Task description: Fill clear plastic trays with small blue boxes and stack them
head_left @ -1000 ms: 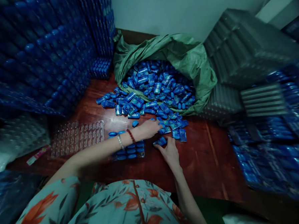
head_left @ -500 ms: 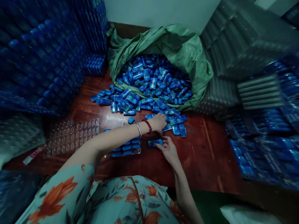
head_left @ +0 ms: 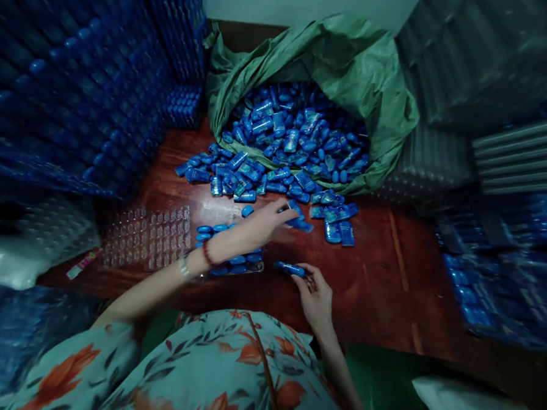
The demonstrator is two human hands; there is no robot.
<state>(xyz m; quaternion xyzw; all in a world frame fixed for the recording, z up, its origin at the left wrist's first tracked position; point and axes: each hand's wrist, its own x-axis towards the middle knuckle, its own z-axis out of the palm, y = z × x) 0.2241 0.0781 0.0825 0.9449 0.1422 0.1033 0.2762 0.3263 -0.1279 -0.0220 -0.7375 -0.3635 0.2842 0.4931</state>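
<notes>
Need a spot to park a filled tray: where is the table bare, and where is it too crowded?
Bare wood lies right of the right hand, bordered by the blue stacks at right. A smaller patch sits between the empty clear tray and the loose packets. Crowded: the green sack's mouth and around the left hand.

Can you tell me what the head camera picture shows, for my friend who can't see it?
A person's right hand holds a small blue packet over a red-brown wooden table, while the left hand reaches into a spill of loose blue packets. The packets pour from an open green sack, and a partly filled clear tray lies under the left wrist.
</notes>
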